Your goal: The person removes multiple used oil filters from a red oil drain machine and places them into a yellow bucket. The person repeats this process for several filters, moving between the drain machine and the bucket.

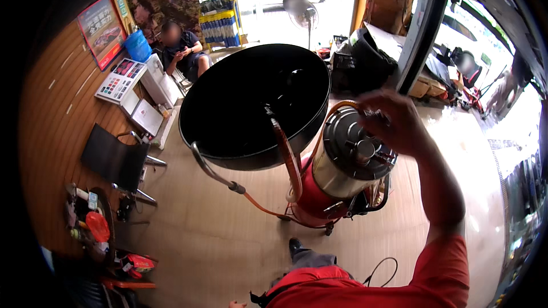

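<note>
Right hand [394,122] of the person is raised over the top of a wheeled machine, at the metal cylinder [345,157] with its round cap. The fingers curl around something small at the far edge of that cap, near an orange hose [288,162], but motion blur hides what exactly is gripped, so I cannot tell if the hand is closed on it or only touching. The left hand is almost out of the picture; only a small part shows at the bottom edge [234,304], and its state I cannot tell.

The machine stands in the middle of the floor. Its big black funnel pan [251,105] sits high on the left of the cylinder, tilted toward the camera, and the red tank [311,199] is below, on small wheels.

The pan looks heavy and high, so a strong pull at the top could, I think, roll or tip the machine on its wheels. The hose loops close to the hand and may catch on it.

On the far left another person sits beside a white cabinet [157,80]; a black chair [117,159] stands nearer.
</note>
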A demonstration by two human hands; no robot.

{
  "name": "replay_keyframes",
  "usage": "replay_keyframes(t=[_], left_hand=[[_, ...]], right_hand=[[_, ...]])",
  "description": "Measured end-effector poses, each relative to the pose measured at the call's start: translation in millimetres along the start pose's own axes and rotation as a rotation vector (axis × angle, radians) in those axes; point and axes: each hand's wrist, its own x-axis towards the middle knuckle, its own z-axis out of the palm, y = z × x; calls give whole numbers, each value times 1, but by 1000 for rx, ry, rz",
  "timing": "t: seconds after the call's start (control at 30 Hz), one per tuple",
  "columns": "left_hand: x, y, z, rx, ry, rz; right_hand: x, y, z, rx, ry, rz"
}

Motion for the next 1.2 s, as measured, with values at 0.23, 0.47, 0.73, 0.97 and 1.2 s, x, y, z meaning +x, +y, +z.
replay_keyframes(t=[0.23,0.47,0.73,0.97,1.2], left_hand=[[1,32,-52,-170,198,78],[9,69,-79,-349,211,393],[44,43,-91,-323,149,324],[53,26,-102,-427,-3,204],[23,72,-112,-348,163,288]], right_hand=[[163,77,62,-488,-610,-38],[198,96,126,-892,-1070,-51],[183,80,121,-789,-1108,-55],[203,93,89,-594,-970,159],[217,103,23,-181,-612,235]])
